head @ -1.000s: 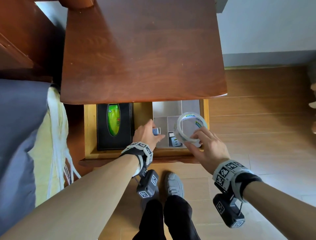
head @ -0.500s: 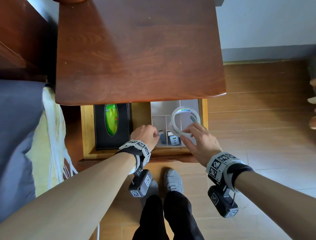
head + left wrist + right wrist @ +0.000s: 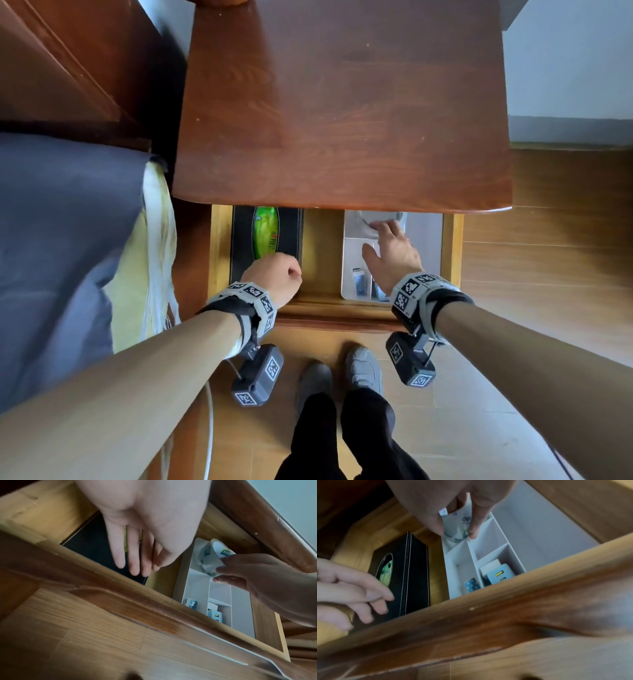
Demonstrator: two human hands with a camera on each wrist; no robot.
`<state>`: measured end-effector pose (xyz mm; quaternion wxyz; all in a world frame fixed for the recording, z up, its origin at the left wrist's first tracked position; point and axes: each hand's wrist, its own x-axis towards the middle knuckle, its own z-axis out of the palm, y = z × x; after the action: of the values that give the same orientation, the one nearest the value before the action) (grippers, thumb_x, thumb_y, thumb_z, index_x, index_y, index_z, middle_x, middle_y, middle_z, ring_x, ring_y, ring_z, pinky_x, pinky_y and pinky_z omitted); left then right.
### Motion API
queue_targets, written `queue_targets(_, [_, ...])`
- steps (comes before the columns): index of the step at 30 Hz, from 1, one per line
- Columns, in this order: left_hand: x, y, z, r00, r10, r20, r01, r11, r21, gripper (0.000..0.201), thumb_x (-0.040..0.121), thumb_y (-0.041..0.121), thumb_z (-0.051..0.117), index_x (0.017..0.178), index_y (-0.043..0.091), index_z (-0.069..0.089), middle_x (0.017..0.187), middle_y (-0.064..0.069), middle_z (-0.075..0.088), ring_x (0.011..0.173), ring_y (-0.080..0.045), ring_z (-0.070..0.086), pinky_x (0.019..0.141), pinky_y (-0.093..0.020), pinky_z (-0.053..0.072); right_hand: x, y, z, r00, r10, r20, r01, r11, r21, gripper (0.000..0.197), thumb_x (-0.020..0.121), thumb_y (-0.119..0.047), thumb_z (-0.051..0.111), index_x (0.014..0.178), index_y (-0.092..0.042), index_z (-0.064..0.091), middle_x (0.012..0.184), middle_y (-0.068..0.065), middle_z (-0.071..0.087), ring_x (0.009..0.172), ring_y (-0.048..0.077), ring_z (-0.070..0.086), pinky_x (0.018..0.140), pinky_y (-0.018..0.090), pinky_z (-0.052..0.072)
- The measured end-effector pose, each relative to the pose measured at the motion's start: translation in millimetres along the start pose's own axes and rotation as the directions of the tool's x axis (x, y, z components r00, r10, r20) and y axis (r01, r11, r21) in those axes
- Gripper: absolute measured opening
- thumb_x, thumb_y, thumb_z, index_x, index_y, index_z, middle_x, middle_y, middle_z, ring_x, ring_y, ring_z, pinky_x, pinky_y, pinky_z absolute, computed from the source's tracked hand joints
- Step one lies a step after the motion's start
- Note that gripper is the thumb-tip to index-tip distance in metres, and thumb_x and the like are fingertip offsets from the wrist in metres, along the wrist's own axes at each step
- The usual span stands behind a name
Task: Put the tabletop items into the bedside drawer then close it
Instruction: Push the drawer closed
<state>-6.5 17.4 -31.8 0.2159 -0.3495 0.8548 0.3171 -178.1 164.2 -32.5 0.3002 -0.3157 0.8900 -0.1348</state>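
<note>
The bedside drawer [image 3: 329,308] stands open under the bare tabletop [image 3: 342,120]. My right hand [image 3: 375,236] reaches to the back of the white divider tray [image 3: 424,253] and pinches a white tape roll [image 3: 362,221], half hidden under the tabletop edge. The right wrist view shows thumb and finger on the tape roll [image 3: 457,524] over a far compartment. My left hand [image 3: 281,270] hangs loosely curled over the black tissue box [image 3: 246,246] and holds nothing. A blue dotted item [image 3: 471,584] and a blue-white charger [image 3: 500,573] lie in the tray's front compartments.
A bed with a grey cover [image 3: 51,240] lies close on the left. A white cable [image 3: 209,428] hangs beside the stand. My feet [image 3: 363,370] are just in front of the drawer, on the wooden floor.
The right hand carried the tape roll deeper into the drawer, under the tabletop edge. The left hand let go of the small blue item and drew back left toward the tissue box.
</note>
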Motion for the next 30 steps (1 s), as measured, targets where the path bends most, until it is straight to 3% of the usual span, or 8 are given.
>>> queue_targets(4, [-3, -6, 8, 0.998, 0.011, 0.061, -0.008, 0.999, -0.043, 0.025, 0.093, 0.023, 0.050, 0.089, 0.021, 0.075, 0.085, 0.006, 0.073, 0.080, -0.015, 0.068, 0.071, -0.027, 0.053, 0, 0, 12, 0.996, 0.018, 0.091, -0.012, 0.997, -0.071, 0.057, 0.091, -0.025, 0.050, 0.145, -0.014, 0.036, 0.147, 0.003, 0.036, 0.134, 0.025, 0.036, 0.101, 0.040, 0.041])
queue_targets(7, [-12, -4, 13, 0.993, -0.024, 0.118, 0.036, 0.994, -0.102, 0.036, 0.092, 0.049, 0.051, 0.084, 0.019, 0.070, 0.078, 0.000, 0.073, 0.077, -0.019, 0.069, 0.072, -0.034, 0.055, -11, 3, 12, 0.997, 0.022, 0.076, -0.020, 1.000, -0.024, 0.054, 0.092, -0.024, 0.050, 0.144, -0.017, 0.039, 0.150, 0.000, 0.033, 0.135, 0.022, 0.037, 0.101, 0.039, 0.041])
queue_targets(10, [-25, -1, 10, 0.967, -0.014, 0.256, 0.049, 0.990, -0.129, 0.057, 0.080, 0.075, 0.050, 0.102, 0.026, 0.068, 0.101, 0.010, 0.066, 0.095, -0.011, 0.061, 0.086, -0.034, 0.050, -33, 6, 6, 0.999, -0.021, 0.026, 0.021, 0.999, 0.026, 0.041, 0.095, -0.030, 0.049, 0.135, -0.020, 0.048, 0.143, -0.002, 0.041, 0.129, 0.019, 0.043, 0.099, 0.035, 0.040])
queue_targets(12, [-33, -2, 7, 0.947, 0.040, 0.318, -0.036, 0.999, -0.020, 0.071, 0.069, 0.080, 0.057, 0.119, 0.029, 0.062, 0.115, 0.011, 0.057, 0.105, -0.011, 0.055, 0.089, -0.035, 0.048, -53, 9, 3, 0.997, -0.042, 0.057, 0.039, 0.998, 0.044, 0.036, 0.095, -0.040, 0.048, 0.127, -0.024, 0.053, 0.135, -0.006, 0.046, 0.123, 0.015, 0.047, 0.093, 0.033, 0.042])
queue_targets(16, [-40, -14, 10, 0.941, 0.090, 0.326, -0.209, 0.914, 0.349, 0.072, 0.074, 0.046, 0.072, 0.138, 0.027, 0.045, 0.130, 0.005, 0.048, 0.116, -0.018, 0.049, 0.086, -0.037, 0.050, -92, 26, 8, 0.970, -0.037, 0.242, 0.032, 0.999, 0.025, 0.055, 0.086, -0.063, 0.052, 0.129, -0.029, 0.051, 0.125, -0.016, 0.047, 0.115, 0.006, 0.047, 0.098, 0.036, 0.044])
queue_targets(19, [-37, -16, 6, 0.953, 0.085, 0.290, -0.228, 0.833, 0.504, 0.054, 0.082, 0.024, 0.067, 0.133, 0.021, 0.050, 0.127, 0.001, 0.050, 0.113, -0.021, 0.053, 0.082, -0.036, 0.051, -103, 39, 15, 0.962, -0.075, 0.261, 0.135, 0.966, -0.219, 0.064, 0.082, -0.050, 0.066, 0.137, -0.029, 0.042, 0.135, -0.011, 0.047, 0.125, 0.014, 0.043, 0.108, 0.036, 0.035])
queue_targets(23, [-33, -5, -4, 0.917, 0.128, 0.378, -0.350, 0.714, 0.607, 0.044, 0.082, 0.023, 0.063, 0.125, 0.015, 0.056, 0.115, -0.002, 0.058, 0.101, -0.025, 0.061, 0.074, -0.035, 0.048, -100, 42, 10, 0.972, -0.100, 0.211, 0.182, 0.890, -0.418, 0.050, 0.087, -0.019, 0.062, 0.133, -0.027, 0.046, 0.132, -0.008, 0.051, 0.122, 0.016, 0.047, 0.102, 0.034, 0.042])
queue_targets(30, [-37, 11, -42, 0.898, 0.105, 0.427, -0.376, 0.687, 0.621, 0.040, 0.080, 0.026, 0.064, 0.119, 0.018, 0.060, 0.110, 0.000, 0.063, 0.099, -0.025, 0.063, 0.080, -0.040, 0.054, -106, 20, -24, 0.977, -0.077, 0.198, 0.149, 0.914, -0.377, 0.042, 0.089, -0.024, 0.061, 0.128, -0.031, 0.050, 0.124, -0.013, 0.054, 0.118, 0.013, 0.051, 0.094, 0.033, 0.046])
